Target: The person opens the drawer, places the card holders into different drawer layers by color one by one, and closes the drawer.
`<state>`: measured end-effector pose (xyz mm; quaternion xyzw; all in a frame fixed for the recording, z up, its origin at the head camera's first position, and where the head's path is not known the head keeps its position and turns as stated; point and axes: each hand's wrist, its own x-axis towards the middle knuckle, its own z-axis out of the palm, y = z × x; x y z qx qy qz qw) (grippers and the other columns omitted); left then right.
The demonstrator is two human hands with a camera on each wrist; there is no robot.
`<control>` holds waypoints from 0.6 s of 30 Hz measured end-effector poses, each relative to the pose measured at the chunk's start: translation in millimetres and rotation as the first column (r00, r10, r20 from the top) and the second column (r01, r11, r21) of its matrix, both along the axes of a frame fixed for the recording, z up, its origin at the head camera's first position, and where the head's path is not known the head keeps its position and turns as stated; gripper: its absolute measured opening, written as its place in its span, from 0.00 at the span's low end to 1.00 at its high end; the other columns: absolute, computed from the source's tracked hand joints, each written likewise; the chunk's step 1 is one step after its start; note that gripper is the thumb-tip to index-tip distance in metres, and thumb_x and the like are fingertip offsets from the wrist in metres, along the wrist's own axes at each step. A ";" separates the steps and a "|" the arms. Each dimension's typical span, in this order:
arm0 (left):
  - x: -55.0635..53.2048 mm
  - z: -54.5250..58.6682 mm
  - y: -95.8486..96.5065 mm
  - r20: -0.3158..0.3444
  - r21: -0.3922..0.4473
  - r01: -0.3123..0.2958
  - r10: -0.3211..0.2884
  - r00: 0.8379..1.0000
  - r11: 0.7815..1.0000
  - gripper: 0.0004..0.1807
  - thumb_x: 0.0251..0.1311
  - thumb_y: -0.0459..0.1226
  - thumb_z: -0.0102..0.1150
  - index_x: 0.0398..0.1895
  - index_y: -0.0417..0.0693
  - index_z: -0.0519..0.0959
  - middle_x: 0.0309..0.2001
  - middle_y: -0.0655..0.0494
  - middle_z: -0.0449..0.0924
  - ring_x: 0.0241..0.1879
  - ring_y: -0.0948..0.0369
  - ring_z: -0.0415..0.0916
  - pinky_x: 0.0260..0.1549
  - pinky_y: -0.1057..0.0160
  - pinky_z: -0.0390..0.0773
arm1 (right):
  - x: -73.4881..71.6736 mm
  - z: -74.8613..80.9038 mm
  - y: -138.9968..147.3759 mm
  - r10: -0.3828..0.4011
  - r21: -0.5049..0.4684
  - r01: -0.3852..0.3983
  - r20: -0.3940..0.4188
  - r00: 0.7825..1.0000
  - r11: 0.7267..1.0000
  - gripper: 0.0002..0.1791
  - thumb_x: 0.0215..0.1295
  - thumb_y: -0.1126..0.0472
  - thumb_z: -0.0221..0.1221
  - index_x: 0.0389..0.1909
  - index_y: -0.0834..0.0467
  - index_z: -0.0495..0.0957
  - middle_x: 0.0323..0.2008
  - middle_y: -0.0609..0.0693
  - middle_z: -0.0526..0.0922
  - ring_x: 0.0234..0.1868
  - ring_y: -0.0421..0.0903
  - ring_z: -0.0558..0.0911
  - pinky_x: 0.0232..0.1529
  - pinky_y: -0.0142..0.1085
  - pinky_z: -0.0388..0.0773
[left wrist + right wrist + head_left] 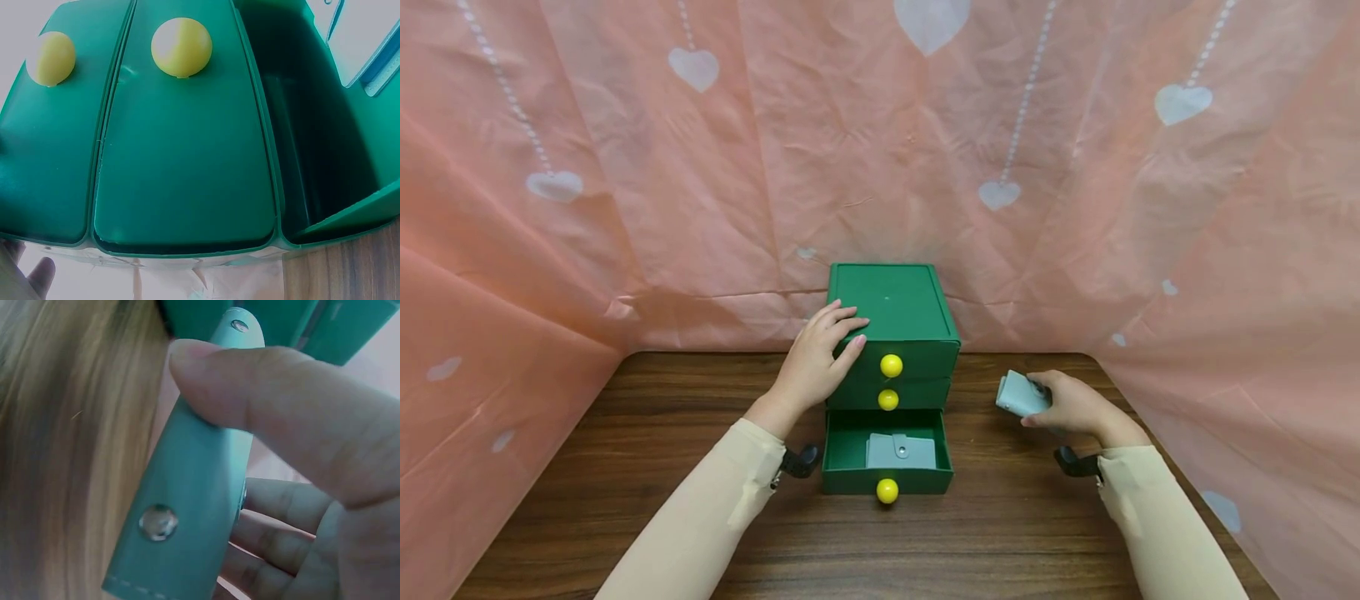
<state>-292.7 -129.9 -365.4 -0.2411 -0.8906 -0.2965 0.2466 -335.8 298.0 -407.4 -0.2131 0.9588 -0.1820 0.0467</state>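
My left hand (814, 357) rests on the upper left edge of a green drawer cabinet (891, 296), fingers spread over its top. The bottom drawer (850, 481) is pulled out, and a light-blue wallet (880, 452) with a snap strap lies inside. Two upper drawers (187, 144) are closed in the left wrist view. To the right of the cabinet, my right hand (1071, 407) holds a small light-blue leather snap case (1019, 395) over the table. In the right wrist view the thumb (212, 375) presses one side of this case, with the other fingers behind it.
Each drawer has a round yellow knob, such as the bottom one (887, 492). The cabinet stands near the back of a dark wood table (1000, 533). Pink curtains (880, 167) with white hearts hang behind and at both sides.
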 end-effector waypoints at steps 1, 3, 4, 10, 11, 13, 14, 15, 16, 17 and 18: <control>0.0 -0.1 -0.2 0.000 0.000 0.000 0.000 1.000 1.000 0.21 0.76 0.49 0.48 0.64 0.53 0.78 0.69 0.51 0.69 0.76 0.53 0.52 0.72 0.42 0.53 | 1.6 1.9 -0.9 0.003 0.003 -0.003 -0.016 1.000 1.000 0.51 0.51 0.47 0.76 0.67 0.75 0.66 0.56 0.69 0.77 0.46 0.56 0.79 0.44 0.49 0.77; 0.1 -0.1 -0.3 -0.003 0.001 0.000 0.000 1.000 1.000 0.21 0.76 0.49 0.48 0.64 0.52 0.78 0.69 0.51 0.70 0.76 0.53 0.52 0.72 0.42 0.54 | 4.9 5.6 -2.9 0.002 0.008 -0.002 -0.045 0.999 1.000 0.50 0.51 0.48 0.76 0.67 0.74 0.67 0.56 0.69 0.77 0.47 0.56 0.79 0.44 0.50 0.77; 0.3 0.0 -0.3 -0.003 0.001 0.000 0.000 1.000 1.000 0.21 0.76 0.49 0.48 0.64 0.52 0.78 0.69 0.51 0.70 0.76 0.53 0.52 0.72 0.42 0.54 | 6.7 7.3 -4.0 0.002 0.009 -0.002 -0.060 0.998 1.000 0.50 0.50 0.48 0.76 0.66 0.74 0.67 0.56 0.69 0.77 0.47 0.57 0.80 0.45 0.50 0.77; -0.2 -0.5 -0.5 0.000 0.000 0.000 0.000 1.000 1.000 0.21 0.76 0.49 0.48 0.64 0.53 0.78 0.69 0.51 0.70 0.76 0.53 0.52 0.72 0.43 0.54 | 20.2 21.9 -12.0 0.019 -0.006 -0.020 -0.142 0.990 1.000 0.49 0.49 0.48 0.77 0.65 0.73 0.69 0.57 0.69 0.77 0.49 0.58 0.79 0.47 0.52 0.76; -0.4 -0.6 -0.5 0.000 0.000 0.001 -0.001 1.000 1.000 0.21 0.76 0.49 0.48 0.64 0.53 0.78 0.69 0.51 0.70 0.76 0.54 0.52 0.72 0.43 0.54 | 22.8 24.7 -13.3 0.023 -0.010 -0.024 -0.149 0.989 1.000 0.49 0.49 0.49 0.77 0.65 0.73 0.69 0.57 0.69 0.76 0.50 0.59 0.79 0.48 0.52 0.76; -1.0 -1.2 -0.5 -0.004 0.000 0.003 -0.003 1.000 1.000 0.21 0.76 0.49 0.48 0.64 0.53 0.78 0.69 0.51 0.70 0.76 0.53 0.52 0.72 0.42 0.54 | 27.6 29.9 -15.8 0.028 -0.017 -0.031 -0.160 0.987 0.999 0.48 0.49 0.49 0.77 0.65 0.74 0.69 0.58 0.70 0.75 0.51 0.60 0.78 0.49 0.53 0.75; -1.3 -1.4 -0.5 -0.005 0.000 0.003 -0.003 1.000 1.000 0.21 0.76 0.49 0.48 0.64 0.53 0.78 0.69 0.51 0.70 0.76 0.53 0.52 0.72 0.42 0.54 | 29.8 32.4 -16.9 0.029 -0.023 -0.033 -0.163 0.986 0.999 0.48 0.49 0.50 0.77 0.65 0.74 0.69 0.58 0.70 0.75 0.52 0.60 0.77 0.49 0.53 0.74; -1.5 -1.5 -0.6 -0.005 0.000 0.004 -0.004 1.000 1.000 0.21 0.76 0.49 0.48 0.64 0.53 0.78 0.69 0.51 0.70 0.76 0.53 0.52 0.72 0.42 0.54 | 32.0 34.8 -18.0 0.030 -0.029 -0.035 -0.165 0.986 0.999 0.48 0.49 0.50 0.77 0.65 0.73 0.69 0.58 0.70 0.75 0.52 0.60 0.77 0.49 0.53 0.74; -1.7 -1.6 -0.7 -0.006 0.002 0.004 -0.004 1.000 1.000 0.21 0.76 0.50 0.48 0.64 0.53 0.78 0.69 0.51 0.70 0.76 0.53 0.52 0.71 0.42 0.54 | 34.1 37.1 -19.2 0.030 -0.034 -0.036 -0.169 0.985 0.999 0.48 0.49 0.49 0.77 0.65 0.73 0.69 0.58 0.70 0.75 0.52 0.60 0.77 0.49 0.53 0.74; -1.6 -1.6 -0.8 -0.008 0.003 0.003 -0.003 1.000 1.000 0.21 0.76 0.50 0.48 0.64 0.53 0.78 0.69 0.51 0.70 0.76 0.53 0.52 0.71 0.42 0.54 | 35.9 39.3 -20.4 0.032 -0.039 -0.039 -0.175 0.984 0.998 0.49 0.49 0.49 0.77 0.66 0.73 0.69 0.59 0.69 0.75 0.53 0.60 0.77 0.50 0.53 0.74; -1.8 -1.6 -0.9 -0.008 0.004 0.003 -0.003 1.000 1.000 0.21 0.76 0.50 0.48 0.64 0.53 0.78 0.69 0.51 0.70 0.76 0.53 0.52 0.71 0.41 0.54 | 37.4 41.3 -21.6 0.036 -0.043 -0.044 -0.182 0.983 0.998 0.49 0.49 0.49 0.77 0.66 0.73 0.69 0.59 0.69 0.75 0.53 0.60 0.76 0.50 0.53 0.73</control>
